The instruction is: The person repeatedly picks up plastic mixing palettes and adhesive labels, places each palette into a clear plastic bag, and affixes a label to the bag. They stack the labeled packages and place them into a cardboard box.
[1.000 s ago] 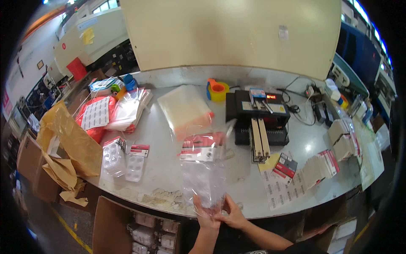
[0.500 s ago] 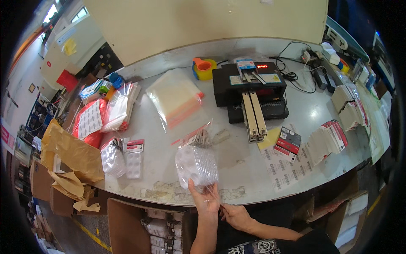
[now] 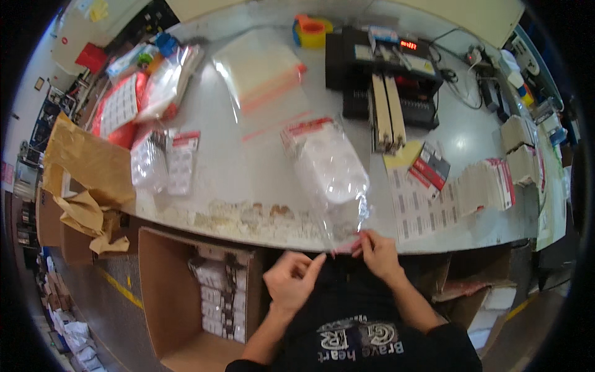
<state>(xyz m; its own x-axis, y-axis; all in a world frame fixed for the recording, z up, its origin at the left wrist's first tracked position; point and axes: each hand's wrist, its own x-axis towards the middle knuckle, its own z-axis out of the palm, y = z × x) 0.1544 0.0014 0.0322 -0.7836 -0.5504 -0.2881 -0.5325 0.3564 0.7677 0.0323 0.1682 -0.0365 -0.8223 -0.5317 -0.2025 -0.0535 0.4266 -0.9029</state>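
On tabletop (image 3: 260, 177), white packs (image 3: 333, 162) inside clear bag (image 3: 339, 217) pinched by right grip (image 3: 379, 255), left (image 3: 289, 280) unclear

Counted: one filled clear bag (image 3: 334, 177) at the right hand's fingers (image 3: 368, 245); one black machine (image 3: 361, 106) beyond them; two label sheets (image 3: 426, 211), one right, one far left; one loose blister pack (image 3: 181, 168) left.

A clear bag (image 3: 341, 226) of pale blister packs (image 3: 333, 168) lies slantwise on the table (image 3: 260, 177).

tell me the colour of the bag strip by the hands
Pinkish red: the strip on the plastic bag, best in the head view.
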